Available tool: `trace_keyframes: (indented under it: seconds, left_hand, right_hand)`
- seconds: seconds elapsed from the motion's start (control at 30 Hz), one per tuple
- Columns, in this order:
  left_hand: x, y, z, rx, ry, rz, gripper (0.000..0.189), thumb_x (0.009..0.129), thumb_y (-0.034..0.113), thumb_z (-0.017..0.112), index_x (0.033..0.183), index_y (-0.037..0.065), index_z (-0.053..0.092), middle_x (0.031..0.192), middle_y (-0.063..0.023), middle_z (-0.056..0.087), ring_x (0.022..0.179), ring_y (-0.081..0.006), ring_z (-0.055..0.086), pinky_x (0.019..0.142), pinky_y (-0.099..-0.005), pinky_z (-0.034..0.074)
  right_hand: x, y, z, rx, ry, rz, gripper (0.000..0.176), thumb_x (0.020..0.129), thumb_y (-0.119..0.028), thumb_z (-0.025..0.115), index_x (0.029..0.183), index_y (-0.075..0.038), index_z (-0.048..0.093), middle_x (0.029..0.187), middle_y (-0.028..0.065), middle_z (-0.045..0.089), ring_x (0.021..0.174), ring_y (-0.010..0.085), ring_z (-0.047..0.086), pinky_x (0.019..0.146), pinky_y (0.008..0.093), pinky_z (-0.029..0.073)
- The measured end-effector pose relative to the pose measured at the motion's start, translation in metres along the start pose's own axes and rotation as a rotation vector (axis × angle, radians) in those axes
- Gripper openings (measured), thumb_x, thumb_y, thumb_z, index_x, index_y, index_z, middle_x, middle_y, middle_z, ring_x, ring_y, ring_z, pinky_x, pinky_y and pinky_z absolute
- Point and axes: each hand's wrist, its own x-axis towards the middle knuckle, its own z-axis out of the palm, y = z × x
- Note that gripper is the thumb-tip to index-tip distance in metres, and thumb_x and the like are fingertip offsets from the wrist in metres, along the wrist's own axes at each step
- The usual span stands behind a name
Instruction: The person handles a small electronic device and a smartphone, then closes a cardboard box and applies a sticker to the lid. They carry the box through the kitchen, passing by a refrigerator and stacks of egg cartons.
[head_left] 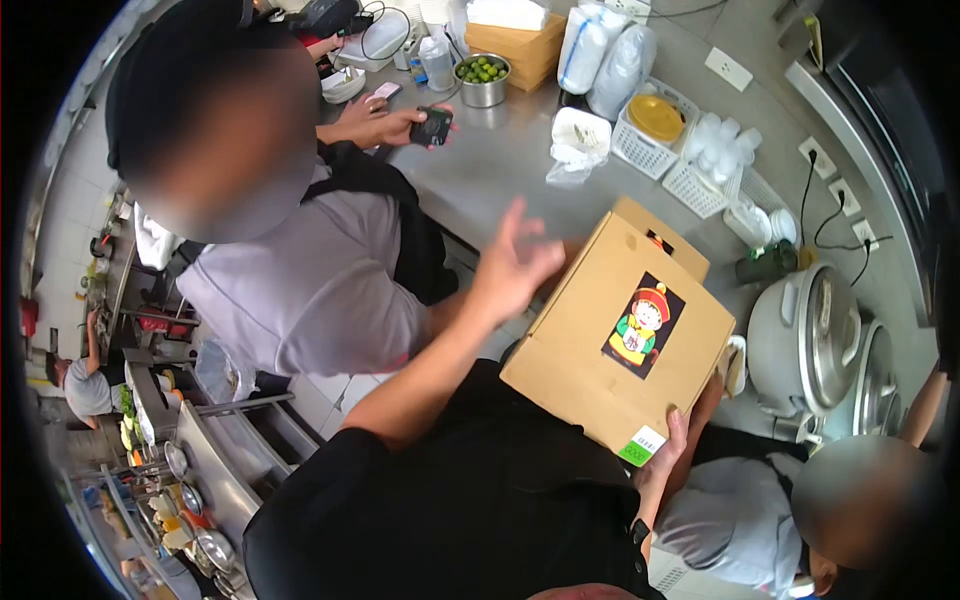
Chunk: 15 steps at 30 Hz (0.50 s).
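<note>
A closed brown cardboard box point(590, 330) with a cartoon figure label point(643, 325) and a white-and-green sticker point(642, 445) is held tilted in front of my chest. My right hand point(668, 450) grips its lower right corner, beside the sticker, with part of the hand hidden behind the box. My left hand point(515, 265) is raised off the box's left side, fingers spread and slightly blurred, with nothing in it.
A person in grey point(290, 290) stands at left, holding a dark device point(432, 126) over the steel counter point(470, 160). Limes point(482, 80), baskets point(645, 145) and cups line the counter. Large metal pots point(800, 340) and another person point(735, 510) are at right.
</note>
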Motion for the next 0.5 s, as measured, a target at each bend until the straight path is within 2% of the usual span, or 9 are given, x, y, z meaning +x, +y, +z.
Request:
trace_keyframes:
  seconds: [0.07,0.13,0.2,0.27,0.3,0.37,0.5]
  left_hand:
    - [0.048,0.016,-0.007,-0.102,0.218,0.059,0.097,0.092,0.021,0.078,0.163,-0.002,0.016,0.132,-0.0209,0.064,0.095,-0.0248,0.070,0.084,-0.0356,0.058]
    - [0.104,0.038,-0.016,-0.051,0.340,-0.036,0.099,0.090,0.020,0.075,0.164,-0.003,0.013,0.127,-0.0240,0.065,0.087,-0.0274,0.071,0.078,-0.0367,0.059]
    - [0.175,0.018,-0.035,-0.020,0.287,-0.258,0.095,0.087,0.018,0.069,0.161,-0.009,0.015,0.124,-0.0271,0.065,0.082,-0.0293,0.071,0.074,-0.0371,0.059]
    - [0.236,-0.017,-0.055,0.241,0.342,-0.218,0.094,0.086,0.017,0.065,0.157,-0.014,0.012,0.124,-0.0278,0.064,0.079,-0.0304,0.071,0.071,-0.0384,0.060]
    - [0.240,-0.013,-0.061,0.232,0.327,-0.207,0.094,0.086,0.017,0.065,0.157,-0.014,0.012,0.124,-0.0278,0.064,0.079,-0.0304,0.071,0.071,-0.0384,0.060]
    - [0.246,-0.006,-0.075,0.402,0.434,-0.263,0.090,0.088,0.022,0.059,0.155,-0.018,0.014,0.122,-0.0281,0.065,0.081,-0.0307,0.072,0.070,-0.0384,0.061]
    - [0.251,0.009,-0.091,0.253,0.304,-0.313,0.091,0.090,0.029,0.056,0.157,-0.017,0.016,0.130,-0.0332,0.064,0.089,-0.0324,0.074,0.079,-0.0405,0.061]
  right_hand:
    - [-0.017,0.006,-0.006,0.001,0.010,0.043,0.083,0.086,-0.035,0.068,0.154,0.002,0.036,0.139,0.0199,0.054,0.124,0.0308,0.060,0.103,0.0404,0.051]
    - [-0.031,0.004,0.001,0.045,-0.020,0.036,0.084,0.085,-0.035,0.069,0.154,0.001,0.037,0.138,0.0194,0.054,0.125,0.0303,0.060,0.103,0.0399,0.051]
    - [-0.040,0.011,-0.011,0.041,-0.010,0.037,0.084,0.085,-0.035,0.069,0.154,0.001,0.037,0.139,0.0194,0.054,0.124,0.0302,0.060,0.103,0.0398,0.051]
    - [-0.052,0.012,-0.018,0.035,0.014,0.018,0.085,0.085,-0.035,0.070,0.154,0.001,0.037,0.139,0.0193,0.054,0.124,0.0300,0.060,0.103,0.0397,0.051]
    - [-0.059,0.012,-0.018,0.021,0.038,-0.016,0.085,0.085,-0.035,0.070,0.155,0.000,0.036,0.140,0.0193,0.054,0.124,0.0300,0.060,0.103,0.0396,0.051]
    - [-0.070,0.014,-0.015,0.007,0.070,-0.068,0.086,0.085,-0.035,0.070,0.156,0.000,0.035,0.141,0.0192,0.054,0.124,0.0300,0.060,0.103,0.0396,0.051]
    - [-0.091,0.010,-0.003,0.046,0.142,-0.081,0.085,0.086,-0.034,0.068,0.157,0.000,0.035,0.142,0.0189,0.054,0.125,0.0305,0.060,0.103,0.0400,0.051]
